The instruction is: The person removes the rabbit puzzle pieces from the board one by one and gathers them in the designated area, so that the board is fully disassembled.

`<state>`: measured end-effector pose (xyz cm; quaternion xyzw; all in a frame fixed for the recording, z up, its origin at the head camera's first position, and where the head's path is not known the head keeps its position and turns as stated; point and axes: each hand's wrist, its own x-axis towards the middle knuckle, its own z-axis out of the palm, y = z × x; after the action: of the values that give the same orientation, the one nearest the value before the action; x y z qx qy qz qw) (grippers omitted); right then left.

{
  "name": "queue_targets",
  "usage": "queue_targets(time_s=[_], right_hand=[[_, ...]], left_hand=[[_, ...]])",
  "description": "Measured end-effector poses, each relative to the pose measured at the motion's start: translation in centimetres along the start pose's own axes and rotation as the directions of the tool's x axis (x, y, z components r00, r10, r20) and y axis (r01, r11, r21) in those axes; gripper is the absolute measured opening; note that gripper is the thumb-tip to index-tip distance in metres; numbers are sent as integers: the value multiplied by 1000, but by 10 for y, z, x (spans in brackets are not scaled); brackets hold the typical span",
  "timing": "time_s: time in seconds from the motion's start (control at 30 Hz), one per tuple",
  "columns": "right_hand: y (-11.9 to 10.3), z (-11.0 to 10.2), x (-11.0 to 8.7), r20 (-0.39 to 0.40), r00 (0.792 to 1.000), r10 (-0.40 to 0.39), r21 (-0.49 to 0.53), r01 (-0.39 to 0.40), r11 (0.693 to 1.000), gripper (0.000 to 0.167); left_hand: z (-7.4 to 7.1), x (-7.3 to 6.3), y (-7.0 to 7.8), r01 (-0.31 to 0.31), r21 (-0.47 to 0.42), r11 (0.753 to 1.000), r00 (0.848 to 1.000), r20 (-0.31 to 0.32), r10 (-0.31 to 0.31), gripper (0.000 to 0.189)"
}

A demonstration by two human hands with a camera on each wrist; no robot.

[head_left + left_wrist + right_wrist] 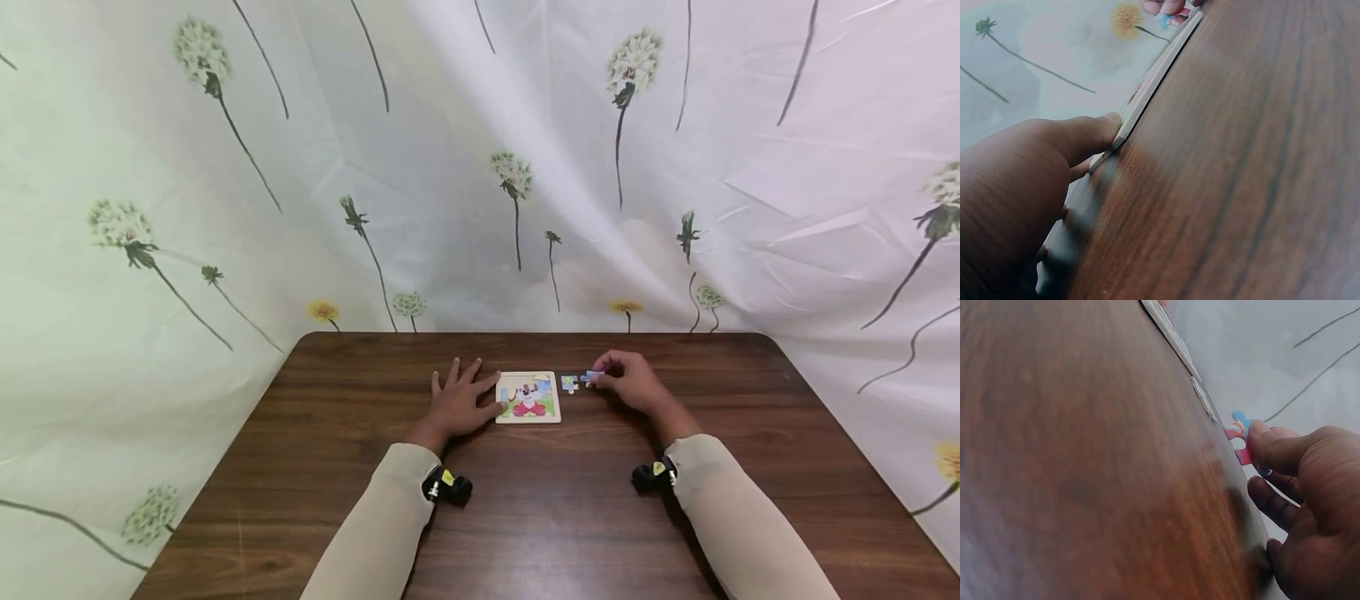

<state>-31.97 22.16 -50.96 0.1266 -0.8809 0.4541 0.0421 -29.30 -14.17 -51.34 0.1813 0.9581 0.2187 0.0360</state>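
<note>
A small square jigsaw puzzle in a pale wooden tray point(528, 422) lies near the far edge of the table, showing a cartoon animal in red. My left hand point(457, 406) rests spread beside it, the thumb touching the tray's left edge; in the left wrist view the thumb point(1094, 134) presses that edge. With thumb and fingertips my right hand point(632, 382) pinches a puzzle piece point(1242, 439), blue and pink, held right of the tray. Between the tray and that hand another puzzle piece point(570, 383) lies flat on the wood.
The dark brown wooden table point(525, 517) runs back to a white curtain point(450, 208) printed with dandelions. Each wrist carries a small black camera, the left camera point(450, 487) and the right camera point(651, 477), over light sleeves.
</note>
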Motion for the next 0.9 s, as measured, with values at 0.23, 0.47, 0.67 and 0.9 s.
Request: queue_targets(time_s=[0.23,0.47,0.67,0.9], right_hand=[[3,2,-3,17,1000,-19,-34,20,999,4],[3,4,-4,-20,1000,-15,-114,13,993,7],[2,5,-4,-38,999,4,-143,-9,990,6],[1,7,-4,-29,1000,1,-188,-6,982,7]], left_hand=[[0,0,1,1,-8,1000,1000,8,-1,70],[0,0,1,0,-14,1000,1000,6,0,70],[-1,-1,2,3,-10,1000,1000,5,-3,71],[-1,-2,3,8,-9,1000,1000,9,-7,71]])
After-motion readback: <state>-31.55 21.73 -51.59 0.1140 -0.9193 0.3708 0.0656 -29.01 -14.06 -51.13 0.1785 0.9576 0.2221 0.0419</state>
